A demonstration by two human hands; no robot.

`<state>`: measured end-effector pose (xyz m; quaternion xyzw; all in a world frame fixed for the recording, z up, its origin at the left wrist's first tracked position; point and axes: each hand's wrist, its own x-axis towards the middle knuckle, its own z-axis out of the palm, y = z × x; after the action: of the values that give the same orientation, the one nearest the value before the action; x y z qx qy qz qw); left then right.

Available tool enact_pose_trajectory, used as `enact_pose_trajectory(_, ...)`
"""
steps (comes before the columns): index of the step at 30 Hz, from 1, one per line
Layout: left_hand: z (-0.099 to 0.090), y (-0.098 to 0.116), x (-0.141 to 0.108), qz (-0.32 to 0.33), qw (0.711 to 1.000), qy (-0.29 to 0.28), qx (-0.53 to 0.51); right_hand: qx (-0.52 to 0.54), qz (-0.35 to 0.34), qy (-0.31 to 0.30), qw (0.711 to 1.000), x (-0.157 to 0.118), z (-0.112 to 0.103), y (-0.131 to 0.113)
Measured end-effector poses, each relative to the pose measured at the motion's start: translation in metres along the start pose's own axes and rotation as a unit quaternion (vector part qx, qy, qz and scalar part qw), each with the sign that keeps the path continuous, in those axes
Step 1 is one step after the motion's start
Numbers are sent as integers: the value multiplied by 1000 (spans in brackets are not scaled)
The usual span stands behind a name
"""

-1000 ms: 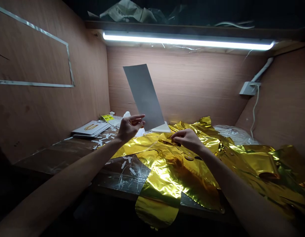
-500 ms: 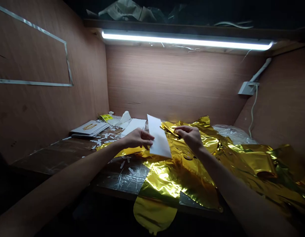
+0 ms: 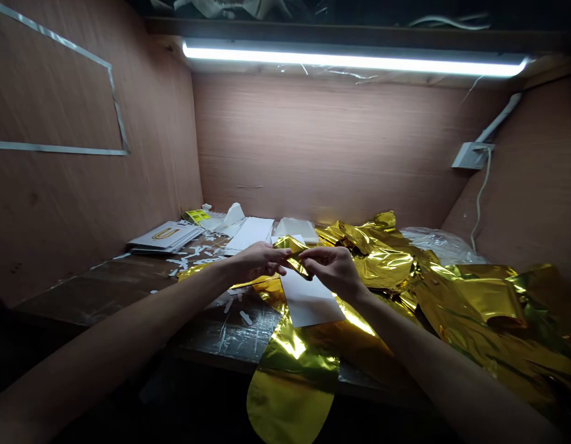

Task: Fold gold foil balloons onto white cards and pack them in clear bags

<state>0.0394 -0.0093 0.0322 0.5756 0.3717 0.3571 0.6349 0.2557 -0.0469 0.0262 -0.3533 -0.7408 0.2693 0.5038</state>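
Observation:
Between my two hands is a small folded piece of shiny gold foil balloon [image 3: 295, 251]. My left hand [image 3: 258, 260] pinches its left edge, with the lower fingers curled. The thumb and fingertips of my right hand [image 3: 335, 269] grip its right side. Just below the hands, a blank white card [image 3: 309, 303] slants over other gold foil; whether my left fingertips still touch it I cannot tell. Under the card, a flat gold foil balloon [image 3: 292, 388] hangs over the table's front edge.
More crumpled gold foil [image 3: 470, 320] covers the right side. At the left lie a stack of printed cards [image 3: 165, 235], white sheets [image 3: 251, 234] and white paper scraps [image 3: 197, 251]. Clear plastic [image 3: 445, 245] lies at the back right. A lit tube [image 3: 354, 60] hangs under the shelf.
My right hand has brought the gold foil piece left to my left hand, which now pinches it too. The white card has shifted down and toward me, below the hands.

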Motion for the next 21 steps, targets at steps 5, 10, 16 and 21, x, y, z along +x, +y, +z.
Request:
enact_pose_trajectory(5,2,4,-5,-71,996,-33,-42,82,53,-83,992,15,-34,-3)
enact_pose_trajectory(10,16,4,-5,-190,964,-129,130,-174,165,-37,970,27,-54,27)
enact_pose_trajectory(16,30,-6,3,-214,933,-136,257,-230,166,-79,956,24,-42,52)
enact_pose_trajectory(21,30,-2,-2,-202,924,-153,286,-55,231,-36,971,27,-31,53)
